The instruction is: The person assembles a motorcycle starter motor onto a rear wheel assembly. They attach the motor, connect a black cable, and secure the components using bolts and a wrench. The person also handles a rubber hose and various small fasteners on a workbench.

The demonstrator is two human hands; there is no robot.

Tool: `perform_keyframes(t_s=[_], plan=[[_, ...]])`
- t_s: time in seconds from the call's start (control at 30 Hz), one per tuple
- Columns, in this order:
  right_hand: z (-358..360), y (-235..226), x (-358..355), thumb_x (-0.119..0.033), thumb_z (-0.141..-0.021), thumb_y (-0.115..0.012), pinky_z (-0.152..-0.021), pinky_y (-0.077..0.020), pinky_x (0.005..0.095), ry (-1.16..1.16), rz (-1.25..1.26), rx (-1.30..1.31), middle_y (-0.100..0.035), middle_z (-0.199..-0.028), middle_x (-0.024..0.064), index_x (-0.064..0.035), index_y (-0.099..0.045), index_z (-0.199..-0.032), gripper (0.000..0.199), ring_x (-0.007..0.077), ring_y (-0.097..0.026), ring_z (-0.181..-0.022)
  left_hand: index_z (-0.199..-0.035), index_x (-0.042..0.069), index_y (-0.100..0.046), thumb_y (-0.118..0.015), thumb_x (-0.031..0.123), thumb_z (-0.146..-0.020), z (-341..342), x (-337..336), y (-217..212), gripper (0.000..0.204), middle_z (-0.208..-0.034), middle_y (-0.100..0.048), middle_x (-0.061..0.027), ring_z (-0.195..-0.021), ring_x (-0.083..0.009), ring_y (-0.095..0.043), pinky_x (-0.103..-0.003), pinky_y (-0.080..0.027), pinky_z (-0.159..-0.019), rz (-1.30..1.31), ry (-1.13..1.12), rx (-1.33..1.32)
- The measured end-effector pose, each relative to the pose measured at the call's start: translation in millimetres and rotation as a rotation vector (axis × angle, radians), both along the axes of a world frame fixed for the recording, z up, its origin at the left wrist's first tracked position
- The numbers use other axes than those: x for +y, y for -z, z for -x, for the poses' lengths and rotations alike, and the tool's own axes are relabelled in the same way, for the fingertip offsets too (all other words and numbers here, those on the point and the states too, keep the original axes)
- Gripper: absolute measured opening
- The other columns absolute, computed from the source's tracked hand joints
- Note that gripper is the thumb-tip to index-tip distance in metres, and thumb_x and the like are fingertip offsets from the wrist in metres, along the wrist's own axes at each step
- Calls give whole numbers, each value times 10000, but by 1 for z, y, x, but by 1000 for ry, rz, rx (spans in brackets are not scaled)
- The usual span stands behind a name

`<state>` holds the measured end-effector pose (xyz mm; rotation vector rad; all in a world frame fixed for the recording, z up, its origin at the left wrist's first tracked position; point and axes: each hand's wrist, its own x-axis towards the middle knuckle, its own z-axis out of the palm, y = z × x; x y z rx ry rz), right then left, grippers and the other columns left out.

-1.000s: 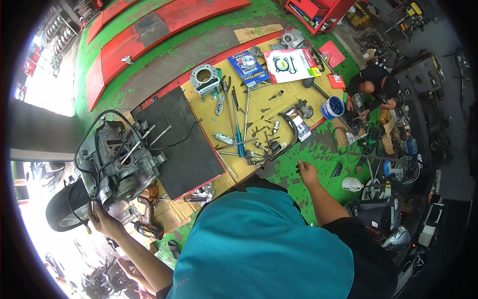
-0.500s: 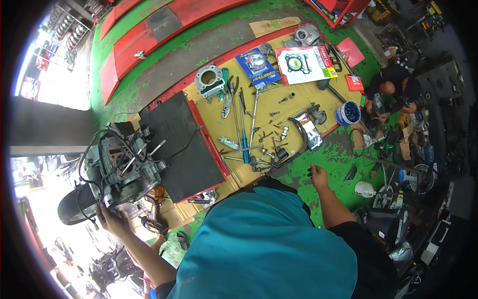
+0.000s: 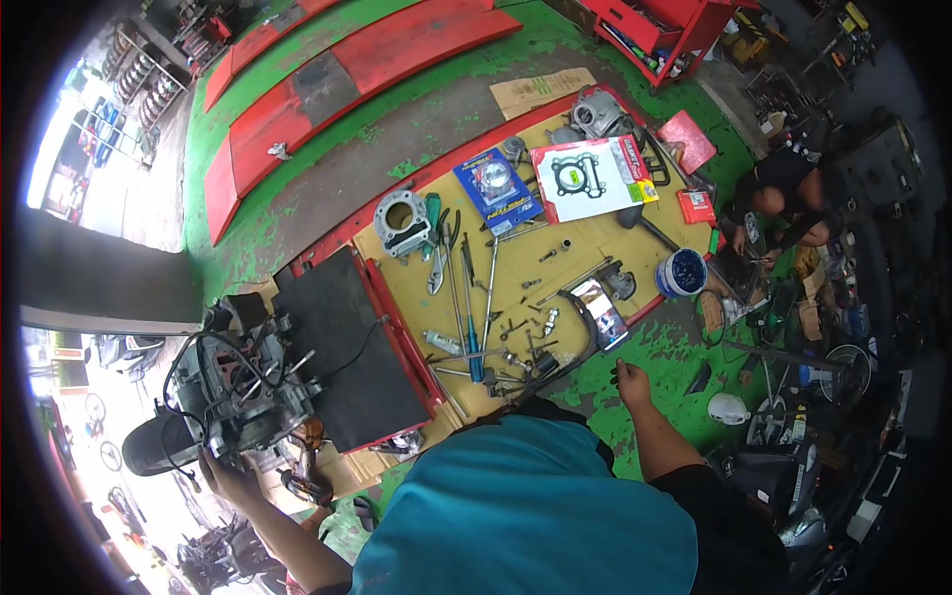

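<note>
My left hand touches the lower edge of a motorcycle engine, beside a black cable; its fingertips are partly hidden there. The engine stands at the left end of the low bench, next to a dark mat, with bare studs sticking out. A black tyre shows behind it. My right hand hangs over the green floor, fingers loosely bent and apart, with nothing seen in it. Nearest to it lies a phone with a lit screen at the bench's edge. An orange and black power tool sits below the engine.
On the cardboard-covered bench are a cylinder block, a blue piston package, a gasket set, a blue-handled screwdriver, several bolts and a tub. A co-worker crouches at the right. A red tool cart stands behind.
The view has shifted, so the bench and engine sit lower in the picture. My left hand stays at the engine's lower edge, and my right hand still hangs beside the bench.
</note>
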<state>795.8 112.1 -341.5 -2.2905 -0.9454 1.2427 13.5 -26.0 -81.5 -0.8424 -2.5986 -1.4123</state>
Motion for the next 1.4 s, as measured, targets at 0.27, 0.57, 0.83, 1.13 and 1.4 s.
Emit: perform_keyframes(t_s=[0.27,0.57,0.83,1.13,1.4], plan=[[-19,2,23,-446,-1071,-557,-638,-534,357,-38,2,-45,-751,-778,126,25,-767,-997,521,182,-661,-649,-1509,50,-496,-809,-24,-721,23,-13,24,851,-1460,-549,-156,-1029,-224,-655,-325,-615,-676,277,62,348],[-28,7,40,-437,-1069,-558,-620,-534,355,-95,-30,-36,-756,-783,127,28,-765,-1000,513,186,-666,-633,-1412,74,-608,-682,181,-1018,30,-16,23,414,-1208,-660,-67,-1002,-167,-627,-310,-564,-669,-290,-83,-364],[-41,24,22,-410,-1086,-554,-623,-537,349,-142,-203,24,-738,-768,121,56,-744,-960,519,190,-688,-649,-1246,-18,-680,-700,171,-1015,0,6,9,299,-1001,-685,-8,-874,-83,-599,-234,-487,-774,-359,-123,-354],[50,-91,89,-361,-1113,-522,-679,-491,315,-236,-598,-22,-692,-820,57,12,-711,-991,435,150,-614,-723,-1170,-51,-745,-730,62,-954,-3,16,-12,244,-1073,-751,-92,-979,-163,-696,-294,-550,-904,-295,-45,-242],[293,-275,115,-336,-1150,-417,-774,-481,308,-512,-905,211,-645,-821,58,4,-653,-1040,428,146,-581,-788,-1117,-46,-764,-740,-44,-933,-1,21,-17,185,-1061,-775,-97,-959,-150,-725,-277,-554,-879,-558,2,-381]])
